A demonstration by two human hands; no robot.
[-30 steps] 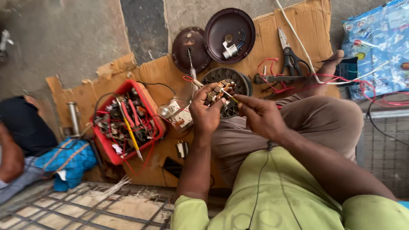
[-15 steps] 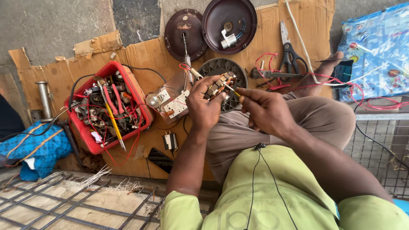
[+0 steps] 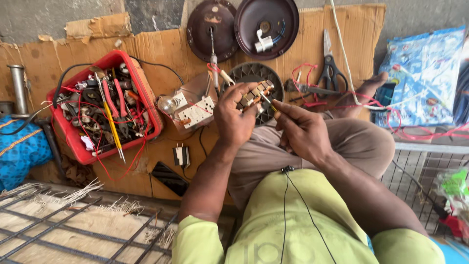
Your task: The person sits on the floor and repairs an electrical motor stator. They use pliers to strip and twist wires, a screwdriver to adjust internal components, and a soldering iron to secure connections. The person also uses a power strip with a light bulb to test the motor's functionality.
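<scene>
My left hand (image 3: pixel 234 117) is raised over my lap and grips a small electrical switch part (image 3: pixel 254 95) with brass contacts. My right hand (image 3: pixel 300 129) pinches a thin yellow-handled screwdriver (image 3: pixel 267 101), its tip touching the part. Both hands hover above a dark round ribbed fan housing (image 3: pixel 254 76) lying on cardboard (image 3: pixel 161 54). Just left of my left hand lie a white socket plate (image 3: pixel 196 112) and a small bulb (image 3: pixel 166 103).
A red plastic bin (image 3: pixel 73 142) full of tools and wires stands at the left. Two brown round fan covers (image 3: pixel 266 19) lie at the top, scissors (image 3: pixel 328 68) and red wires to the right. A blue patterned bag (image 3: pixel 425 78) sits far right. A metal grid (image 3: pixel 73 230) lies bottom left.
The view has shifted, so the red bin and cardboard sit further left and lower. My hands stay together on the switch part, the screwdriver tip still against it.
</scene>
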